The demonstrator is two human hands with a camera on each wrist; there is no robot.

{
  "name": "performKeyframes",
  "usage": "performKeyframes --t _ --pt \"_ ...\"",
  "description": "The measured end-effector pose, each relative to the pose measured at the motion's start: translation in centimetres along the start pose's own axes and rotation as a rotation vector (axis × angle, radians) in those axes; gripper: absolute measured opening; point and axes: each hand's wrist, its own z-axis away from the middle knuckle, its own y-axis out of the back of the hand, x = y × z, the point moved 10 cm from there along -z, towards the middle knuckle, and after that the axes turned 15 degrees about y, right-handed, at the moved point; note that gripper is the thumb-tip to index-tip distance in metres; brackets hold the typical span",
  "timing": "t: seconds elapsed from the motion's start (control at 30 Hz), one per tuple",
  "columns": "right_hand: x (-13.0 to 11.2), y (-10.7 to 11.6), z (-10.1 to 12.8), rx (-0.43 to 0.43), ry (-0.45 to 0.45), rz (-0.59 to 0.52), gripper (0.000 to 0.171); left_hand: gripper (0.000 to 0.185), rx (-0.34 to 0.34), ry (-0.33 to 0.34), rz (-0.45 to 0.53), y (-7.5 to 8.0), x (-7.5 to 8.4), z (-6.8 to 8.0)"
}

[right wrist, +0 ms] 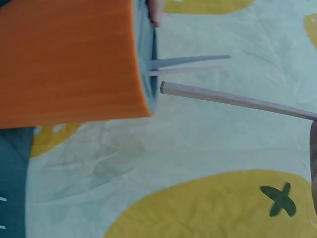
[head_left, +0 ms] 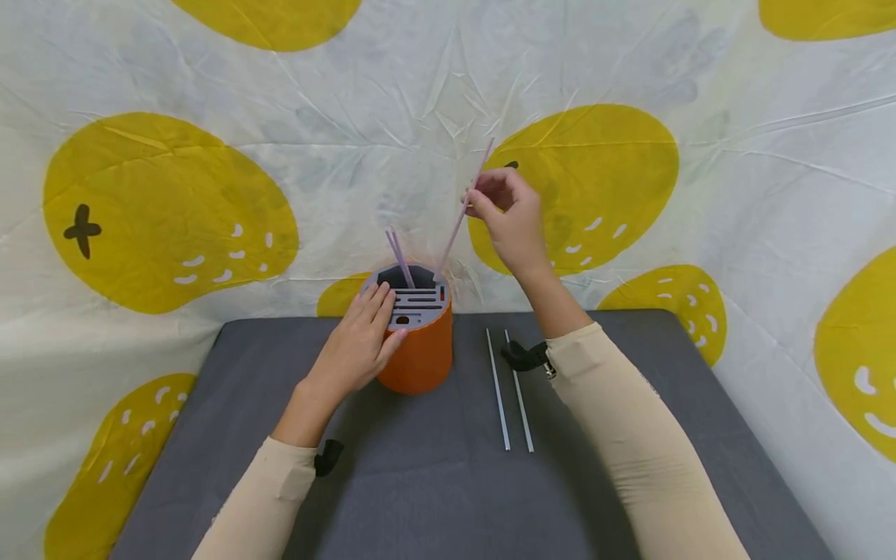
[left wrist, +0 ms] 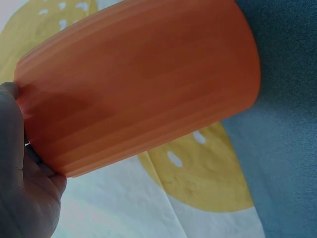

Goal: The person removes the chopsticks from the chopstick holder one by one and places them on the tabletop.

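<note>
An orange cylindrical holder (head_left: 420, 350) with a grey slotted lid (head_left: 416, 299) stands on the dark grey mat (head_left: 420, 482). My left hand (head_left: 360, 342) rests against its left side, fingers lying over the lid's edge. Two thin lilac sticks (head_left: 399, 260) stand in the lid. My right hand (head_left: 507, 218) pinches another pale stick (head_left: 462, 214), tilted, its lower end at the lid's right rim. In the right wrist view that stick's tip (right wrist: 166, 88) sits just off the holder's rim (right wrist: 143, 74). The left wrist view shows the holder's wall (left wrist: 143, 79) beside my palm (left wrist: 25, 188).
Two white sticks (head_left: 511, 389) lie side by side on the mat to the right of the holder. A white cloth with yellow smiley blobs (head_left: 588, 179) hangs behind and around the mat. The mat's front half (head_left: 434, 513) is bare.
</note>
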Motion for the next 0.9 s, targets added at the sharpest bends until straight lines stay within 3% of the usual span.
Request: performKeyframes --t 0.2,0.47,0.63,0.9 --pt "-1.6 2.6 -0.7 0.090 0.003 -0.084 0.011 0.071 -0.012 0.004 -0.001 0.0 0.0 0.1" --pt "-2.5 5.4 -0.6 0.071 0.003 -0.002 0.013 0.070 -0.011 -0.008 -0.008 0.3 -0.1 0.1" --pt "-1.5 7.0 0.3 0.038 -0.003 0.067 0.013 0.070 -0.015 -0.006 -0.007 0.4 -0.1 0.1" --pt "1.7 10.4 3.4 -0.022 -0.112 0.251 0.015 0.071 -0.025 -0.003 -0.012 0.2 0.0 0.2"
